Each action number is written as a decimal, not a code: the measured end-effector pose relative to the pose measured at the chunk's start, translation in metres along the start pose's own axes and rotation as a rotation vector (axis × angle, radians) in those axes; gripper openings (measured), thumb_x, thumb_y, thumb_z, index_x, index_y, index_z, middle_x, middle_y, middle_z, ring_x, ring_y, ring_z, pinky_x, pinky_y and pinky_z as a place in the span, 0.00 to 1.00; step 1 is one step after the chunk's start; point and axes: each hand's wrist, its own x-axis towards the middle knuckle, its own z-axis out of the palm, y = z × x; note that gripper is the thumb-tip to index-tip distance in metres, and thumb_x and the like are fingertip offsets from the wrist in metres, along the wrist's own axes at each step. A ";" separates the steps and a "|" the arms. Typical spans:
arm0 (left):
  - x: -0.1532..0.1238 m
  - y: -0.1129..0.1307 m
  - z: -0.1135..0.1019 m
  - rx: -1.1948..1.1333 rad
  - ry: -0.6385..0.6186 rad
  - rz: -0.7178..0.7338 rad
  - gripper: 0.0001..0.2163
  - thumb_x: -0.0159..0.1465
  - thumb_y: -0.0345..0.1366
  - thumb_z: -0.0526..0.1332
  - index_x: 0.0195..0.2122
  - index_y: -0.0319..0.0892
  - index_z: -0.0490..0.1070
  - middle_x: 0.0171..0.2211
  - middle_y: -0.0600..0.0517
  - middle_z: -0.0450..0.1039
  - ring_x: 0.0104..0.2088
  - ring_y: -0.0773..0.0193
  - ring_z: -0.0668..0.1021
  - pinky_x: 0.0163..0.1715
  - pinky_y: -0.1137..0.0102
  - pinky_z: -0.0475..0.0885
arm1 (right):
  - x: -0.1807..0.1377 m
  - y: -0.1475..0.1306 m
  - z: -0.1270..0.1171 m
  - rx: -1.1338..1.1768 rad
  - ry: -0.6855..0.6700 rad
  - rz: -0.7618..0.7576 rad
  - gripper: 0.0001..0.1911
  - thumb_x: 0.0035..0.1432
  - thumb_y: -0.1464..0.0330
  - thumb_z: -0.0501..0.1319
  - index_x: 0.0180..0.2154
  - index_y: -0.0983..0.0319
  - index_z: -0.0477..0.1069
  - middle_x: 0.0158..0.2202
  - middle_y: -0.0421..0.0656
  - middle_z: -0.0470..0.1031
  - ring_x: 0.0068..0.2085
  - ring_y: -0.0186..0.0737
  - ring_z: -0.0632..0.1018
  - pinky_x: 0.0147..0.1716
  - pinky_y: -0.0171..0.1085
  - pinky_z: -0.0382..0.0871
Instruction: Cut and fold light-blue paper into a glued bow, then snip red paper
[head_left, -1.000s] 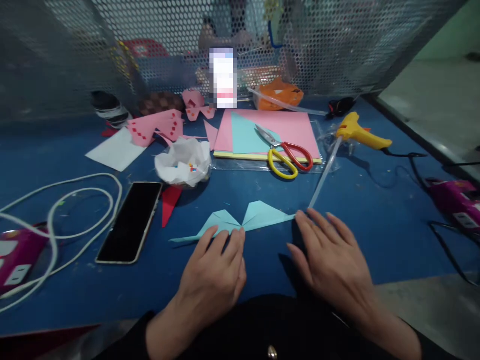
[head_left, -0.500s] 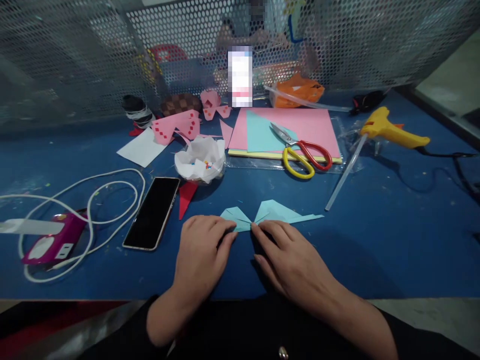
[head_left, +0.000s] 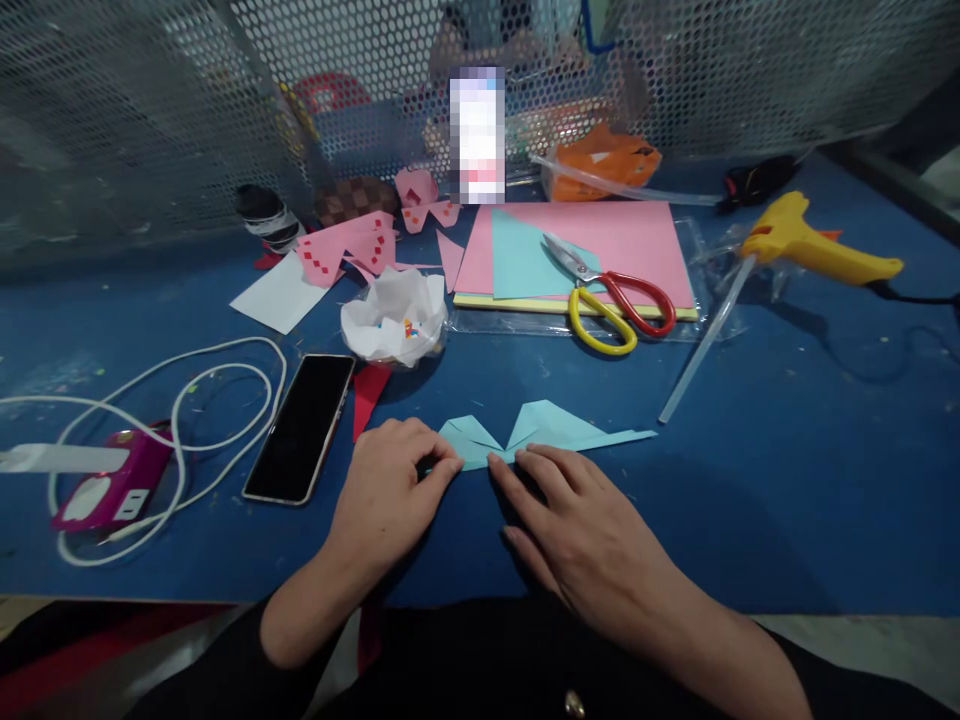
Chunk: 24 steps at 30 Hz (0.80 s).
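A folded light-blue paper piece (head_left: 547, 430) shaped like two wings lies on the blue table (head_left: 750, 480) in front of me. My left hand (head_left: 390, 490) rests on its left wing with the fingers curled and pinching the paper's lower edge. My right hand (head_left: 577, 520) lies flat with its fingers stretched out, the fingertips pressing the paper at its narrow middle. The left wing is mostly hidden under my left hand.
A black phone (head_left: 301, 427), a white cable (head_left: 180, 420) and a pink charger (head_left: 112, 490) lie left. Behind the paper are a crumpled white wrapper (head_left: 394, 320), a red scrap (head_left: 367, 395), scissors (head_left: 611, 300) on pink sheets (head_left: 637, 240), a yellow glue gun (head_left: 817, 250) and a mesh wall (head_left: 150, 100).
My right hand slid left from the paper's right tip to its middle. My left hand moved onto the left wing and curled its fingers into a pinch.
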 end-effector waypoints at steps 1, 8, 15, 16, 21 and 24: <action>0.000 -0.001 -0.002 0.003 -0.004 -0.002 0.09 0.64 0.39 0.60 0.27 0.46 0.73 0.30 0.54 0.75 0.36 0.57 0.73 0.39 0.60 0.63 | 0.000 0.000 0.000 -0.009 0.000 0.000 0.26 0.67 0.66 0.54 0.64 0.69 0.62 0.51 0.55 0.72 0.53 0.55 0.69 0.52 0.52 0.70; -0.011 -0.019 -0.011 0.016 0.038 -0.017 0.10 0.64 0.38 0.58 0.26 0.46 0.74 0.32 0.53 0.76 0.37 0.56 0.75 0.38 0.60 0.66 | 0.002 -0.003 0.001 -0.079 0.031 -0.010 0.25 0.65 0.67 0.56 0.62 0.66 0.65 0.49 0.55 0.73 0.51 0.55 0.71 0.49 0.53 0.71; -0.026 -0.043 -0.022 0.028 0.076 -0.043 0.10 0.64 0.39 0.58 0.27 0.47 0.74 0.32 0.52 0.77 0.36 0.56 0.76 0.39 0.59 0.70 | 0.001 -0.002 0.002 -0.108 0.054 -0.023 0.25 0.65 0.67 0.55 0.62 0.65 0.66 0.49 0.56 0.73 0.51 0.56 0.72 0.48 0.53 0.71; -0.028 -0.045 -0.024 0.048 0.076 -0.051 0.10 0.64 0.40 0.58 0.28 0.47 0.74 0.32 0.52 0.77 0.36 0.56 0.76 0.38 0.59 0.70 | 0.001 -0.002 0.002 -0.114 0.057 -0.027 0.25 0.65 0.67 0.55 0.61 0.65 0.66 0.49 0.56 0.73 0.51 0.56 0.72 0.47 0.53 0.71; -0.043 -0.039 -0.025 0.330 0.235 -0.052 0.09 0.65 0.38 0.57 0.33 0.43 0.76 0.36 0.46 0.77 0.37 0.50 0.75 0.37 0.55 0.71 | 0.002 -0.002 0.003 -0.152 0.065 -0.046 0.24 0.64 0.68 0.56 0.60 0.67 0.67 0.48 0.57 0.73 0.50 0.57 0.71 0.45 0.53 0.72; -0.052 -0.022 -0.014 0.461 0.461 0.037 0.13 0.66 0.32 0.57 0.49 0.36 0.74 0.46 0.40 0.77 0.46 0.45 0.75 0.45 0.51 0.71 | 0.002 -0.002 0.003 -0.160 0.064 -0.053 0.24 0.63 0.69 0.56 0.60 0.67 0.67 0.48 0.56 0.73 0.49 0.57 0.71 0.45 0.53 0.71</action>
